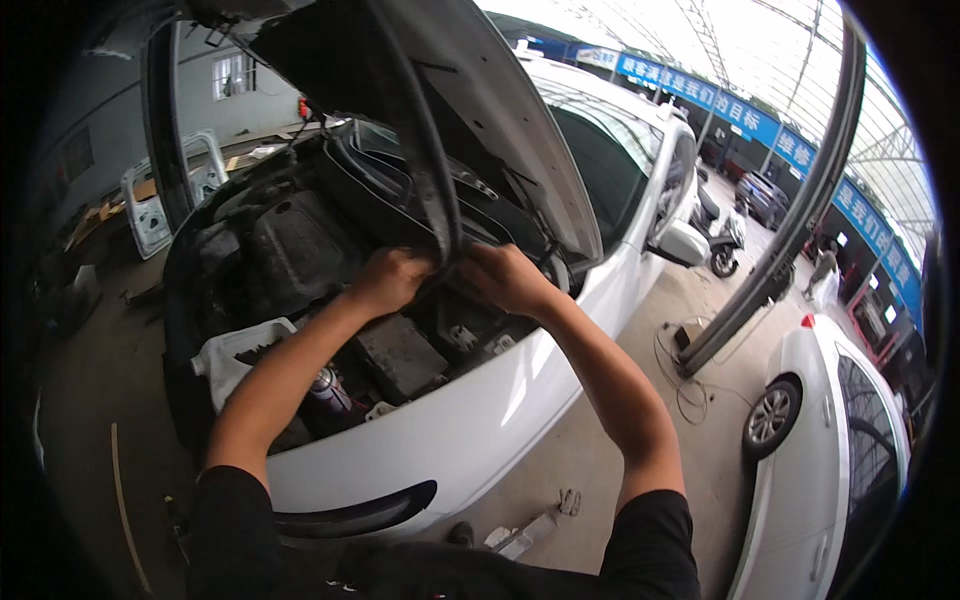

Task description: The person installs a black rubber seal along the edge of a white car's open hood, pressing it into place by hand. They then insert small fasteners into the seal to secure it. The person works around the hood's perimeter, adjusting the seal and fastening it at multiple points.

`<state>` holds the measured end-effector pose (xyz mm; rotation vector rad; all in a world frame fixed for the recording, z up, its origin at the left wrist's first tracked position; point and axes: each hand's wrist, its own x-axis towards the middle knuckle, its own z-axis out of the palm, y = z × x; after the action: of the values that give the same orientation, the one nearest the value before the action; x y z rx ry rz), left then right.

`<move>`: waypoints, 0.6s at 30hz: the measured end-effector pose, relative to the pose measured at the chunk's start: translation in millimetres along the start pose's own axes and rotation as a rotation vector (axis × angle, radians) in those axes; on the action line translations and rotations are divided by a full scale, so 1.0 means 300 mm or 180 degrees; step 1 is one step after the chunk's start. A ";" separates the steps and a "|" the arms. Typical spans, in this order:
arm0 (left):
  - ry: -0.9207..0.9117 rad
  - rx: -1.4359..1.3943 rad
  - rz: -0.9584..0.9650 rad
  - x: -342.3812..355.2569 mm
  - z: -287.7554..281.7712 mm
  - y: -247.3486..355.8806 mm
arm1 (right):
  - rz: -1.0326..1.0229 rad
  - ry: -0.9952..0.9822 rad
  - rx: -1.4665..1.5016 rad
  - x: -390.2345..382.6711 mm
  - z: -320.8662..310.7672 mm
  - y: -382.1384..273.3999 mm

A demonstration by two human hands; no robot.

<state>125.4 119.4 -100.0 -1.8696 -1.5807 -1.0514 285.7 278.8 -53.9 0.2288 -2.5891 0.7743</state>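
Both hands are clenched on a black rubber seal strip [425, 150]: the left hand [388, 280] and right hand [508, 277] grip its lower end side by side, nearly touching. The strip runs up from them along the raised hood [500, 100] of a white car [480, 420]. Below the hands lies the open engine bay [300, 250]; to their right, well apart, stands a second white car [830, 440]
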 end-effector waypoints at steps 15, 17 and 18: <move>0.0327 -0.1482 -0.1894 -0.150 0.239 -0.178 | 0.2860 0.2826 0.0138 -1.120 0.067 0.239; 0.0110 -0.1432 -0.2117 -0.175 0.232 -0.170 | 0.3992 0.2257 -0.1430 -1.428 0.132 0.352; 0.0101 -0.1324 -0.2036 -0.202 0.233 -0.180 | 0.4372 0.2021 -0.1828 -1.567 0.190 0.386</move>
<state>88.1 148.3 -196.0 -1.5849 -2.1339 -1.7843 655.1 359.8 -361.8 -1.7589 -1.9089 0.2904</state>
